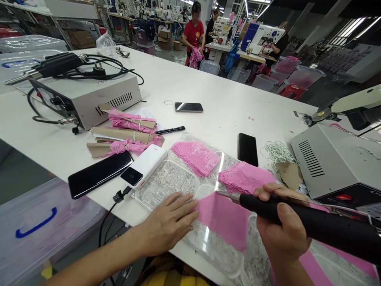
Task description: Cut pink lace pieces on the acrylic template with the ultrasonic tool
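Observation:
My left hand lies flat with fingers stretched out, pressing the left edge of a pink lace piece onto a clear glass plate. My right hand is wrapped round a black hot-cutting tool. Its metal tip touches the top edge of the pink piece. Two stacks of cut pink lace rest farther back on the plate.
A white power bank, two dark phones and a black box lie on the white table. Grey control boxes stand left and right. Bundled lace with cardboard lies left. Other people work at the back.

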Demonstrator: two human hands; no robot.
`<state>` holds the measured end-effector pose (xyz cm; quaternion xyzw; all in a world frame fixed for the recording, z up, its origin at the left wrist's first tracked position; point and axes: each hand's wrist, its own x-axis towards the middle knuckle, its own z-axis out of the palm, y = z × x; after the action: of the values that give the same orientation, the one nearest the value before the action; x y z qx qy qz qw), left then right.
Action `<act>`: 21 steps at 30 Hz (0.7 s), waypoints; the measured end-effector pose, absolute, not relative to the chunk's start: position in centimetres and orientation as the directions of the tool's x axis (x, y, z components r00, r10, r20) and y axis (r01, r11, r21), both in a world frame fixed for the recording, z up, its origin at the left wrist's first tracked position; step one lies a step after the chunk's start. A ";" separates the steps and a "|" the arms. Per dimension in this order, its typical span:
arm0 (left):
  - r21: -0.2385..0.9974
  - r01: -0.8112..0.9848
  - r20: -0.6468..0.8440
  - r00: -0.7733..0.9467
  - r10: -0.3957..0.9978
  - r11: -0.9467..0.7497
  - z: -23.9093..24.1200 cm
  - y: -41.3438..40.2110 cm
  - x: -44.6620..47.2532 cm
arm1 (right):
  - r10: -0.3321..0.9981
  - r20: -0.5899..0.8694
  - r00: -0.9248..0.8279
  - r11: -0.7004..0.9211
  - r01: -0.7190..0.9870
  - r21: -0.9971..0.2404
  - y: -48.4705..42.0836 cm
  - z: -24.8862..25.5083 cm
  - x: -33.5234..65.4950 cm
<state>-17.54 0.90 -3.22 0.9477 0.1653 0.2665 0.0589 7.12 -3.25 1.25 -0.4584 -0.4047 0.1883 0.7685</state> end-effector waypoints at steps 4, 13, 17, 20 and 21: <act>0.204 0.278 0.494 0.799 0.344 -0.939 -3.2 0.9 -17.7 | 0.676 0.459 0.576 0.503 0.095 -0.859 -3.2 1.2 7.3; 0.222 0.267 0.500 0.794 0.345 -0.938 -3.6 0.8 -18.0 | 0.668 0.469 0.578 0.503 0.114 -0.857 -3.0 1.3 7.3; 0.238 0.261 0.500 0.793 0.348 -0.936 -3.7 0.6 -18.3 | 0.689 0.450 0.568 0.506 0.067 -0.860 -3.3 1.4 7.0; 0.243 0.262 0.487 0.800 0.351 -0.934 -3.6 0.5 -18.7 | 0.715 0.433 0.548 0.496 0.038 -0.867 -3.4 1.5 6.8; 0.245 0.261 0.486 0.800 0.351 -0.934 -3.6 0.5 -18.8 | 0.720 0.430 0.545 0.493 0.033 -0.869 -3.5 1.5 6.7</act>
<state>-18.80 0.49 -3.60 0.9451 0.1621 0.2712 0.0830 6.68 -3.46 1.48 -0.4492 -0.4194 0.2272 0.7555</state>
